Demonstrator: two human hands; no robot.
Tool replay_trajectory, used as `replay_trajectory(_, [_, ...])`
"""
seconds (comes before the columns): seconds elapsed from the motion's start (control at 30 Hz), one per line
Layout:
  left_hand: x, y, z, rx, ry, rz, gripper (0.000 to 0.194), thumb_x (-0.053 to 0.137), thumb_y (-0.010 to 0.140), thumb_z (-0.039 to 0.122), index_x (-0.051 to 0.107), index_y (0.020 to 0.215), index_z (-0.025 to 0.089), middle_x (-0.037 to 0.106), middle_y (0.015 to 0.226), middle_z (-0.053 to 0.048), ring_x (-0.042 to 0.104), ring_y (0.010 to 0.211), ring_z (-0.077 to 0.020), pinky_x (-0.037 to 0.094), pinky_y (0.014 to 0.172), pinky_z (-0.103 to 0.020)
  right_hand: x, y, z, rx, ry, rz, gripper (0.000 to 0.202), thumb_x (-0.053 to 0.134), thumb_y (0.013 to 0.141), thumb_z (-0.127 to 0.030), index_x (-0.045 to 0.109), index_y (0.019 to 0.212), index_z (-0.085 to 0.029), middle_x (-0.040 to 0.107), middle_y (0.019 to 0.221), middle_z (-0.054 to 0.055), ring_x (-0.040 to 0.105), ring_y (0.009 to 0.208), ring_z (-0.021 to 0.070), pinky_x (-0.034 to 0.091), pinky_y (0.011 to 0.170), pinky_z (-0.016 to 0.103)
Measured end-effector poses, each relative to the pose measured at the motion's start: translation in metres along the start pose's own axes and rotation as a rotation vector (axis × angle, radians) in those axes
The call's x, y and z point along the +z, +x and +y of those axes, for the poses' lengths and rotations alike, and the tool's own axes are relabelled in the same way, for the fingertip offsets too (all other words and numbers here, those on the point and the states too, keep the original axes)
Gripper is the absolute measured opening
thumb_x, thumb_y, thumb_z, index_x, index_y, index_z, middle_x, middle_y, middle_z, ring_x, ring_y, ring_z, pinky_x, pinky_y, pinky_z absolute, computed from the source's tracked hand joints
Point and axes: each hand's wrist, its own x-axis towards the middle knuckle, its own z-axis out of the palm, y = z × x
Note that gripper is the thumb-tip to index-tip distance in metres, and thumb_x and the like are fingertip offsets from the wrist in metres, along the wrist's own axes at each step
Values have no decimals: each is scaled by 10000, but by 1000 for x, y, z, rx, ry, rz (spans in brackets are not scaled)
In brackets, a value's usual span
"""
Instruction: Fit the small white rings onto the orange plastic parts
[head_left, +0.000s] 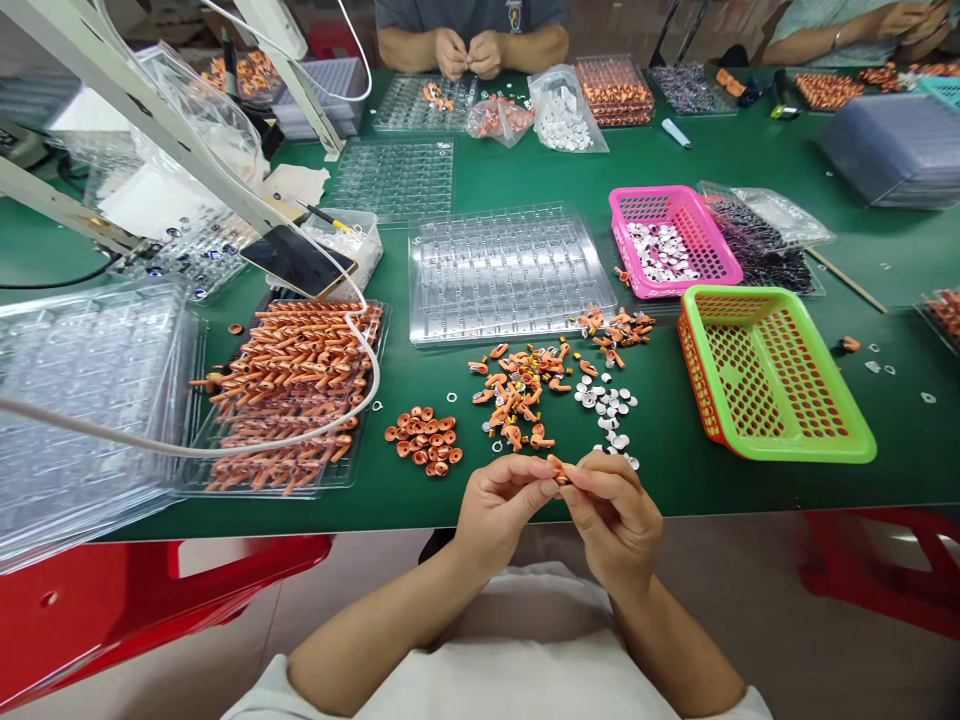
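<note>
Near the table's front edge, my left hand point(501, 505) and my right hand point(616, 512) meet, their fingertips pinching a small orange part point(559, 470) between them. Just beyond my fingers lies a pile of orange pieces point(517, 395) with yellow and dark bits among them. White round pieces point(611, 400) are scattered to the right of that pile. To the left sits a group of copper-coloured cups point(426, 440). A clear moulded tray point(510, 275) rests behind the piles.
At the right stand a green basket point(784, 375) and a pink basket point(675, 240) with white pieces. A tray of orange parts point(289, 390), a white cable point(225, 450) and a phone point(298, 262) are at the left. Across the table a person's hands point(470, 53) are working.
</note>
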Motion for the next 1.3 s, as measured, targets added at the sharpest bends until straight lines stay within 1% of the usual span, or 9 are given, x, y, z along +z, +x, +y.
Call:
replay_trajectory(0.1, [-2,-2,2,67,99,-5,101,798,760,153,787,834,221,794,888,-16,734,846,-135,578,814,-214,-2,2,-2,10,-18,-18,356,660,839,-25,692,1084,-281,631,909,19,626,778,151,558,690,297])
replay_trajectory(0.23, [-2,-4,5,72,152,-26,90,770,793,170,786,862,225,794,902,-18,733,861,-140,578,827,-217,-5,5,-3,5,-50,-44,340,660,835,-18,697,1067,-264,632,891,17,621,768,146,546,654,278])
replay_trajectory(0.4, [-4,-3,5,39,131,-37,94,769,795,176,777,882,211,794,884,-27,737,815,-144,588,783,-224,-6,8,-9,-77,-167,-63,354,652,831,7,687,1084,-239,631,876,14,588,676,113,539,575,233])
replay_trajectory(0.57, [-5,1,3,24,90,-42,75,775,785,171,767,847,212,794,861,-16,740,774,-140,591,768,-230,-6,10,-14,-206,-280,-76,388,639,834,27,667,1137,-214,641,882,31,600,722,126,558,614,242])
replay_trajectory(0.7, [-4,2,2,26,87,-39,56,782,779,194,767,829,213,793,834,-17,741,738,-151,594,744,-248,-7,11,-15,-210,-287,-96,388,630,852,4,662,1163,-226,650,880,34,623,732,137,564,623,260])
replay_trajectory(0.9, [-3,1,3,0,122,35,94,808,747,258,768,800,192,783,782,-40,726,701,-173,585,728,-288,-6,11,-15,-199,-290,-86,405,615,867,-11,654,1193,-249,654,857,34,618,695,140,565,604,277])
replay_trajectory(1.1, [2,4,6,-22,39,61,113,844,691,244,750,724,190,768,717,-21,698,654,-141,556,682,-246,-3,11,-13,-208,-246,-91,404,613,871,-13,655,1195,-250,645,836,36,610,691,143,565,589,278])
replay_trajectory(1.2, [6,6,7,-50,-4,129,163,872,638,253,734,685,179,752,671,-10,677,609,-127,537,649,-233,-2,12,-11,-204,-224,-97,390,621,863,-10,661,1176,-239,639,830,37,608,693,145,563,592,279])
replay_trajectory(1.3, [6,7,6,-96,-20,193,227,899,577,271,721,663,160,735,633,-9,654,566,-116,494,567,-200,0,14,-9,-200,-214,-86,380,628,854,-4,663,1160,-227,645,837,37,609,702,143,566,613,278])
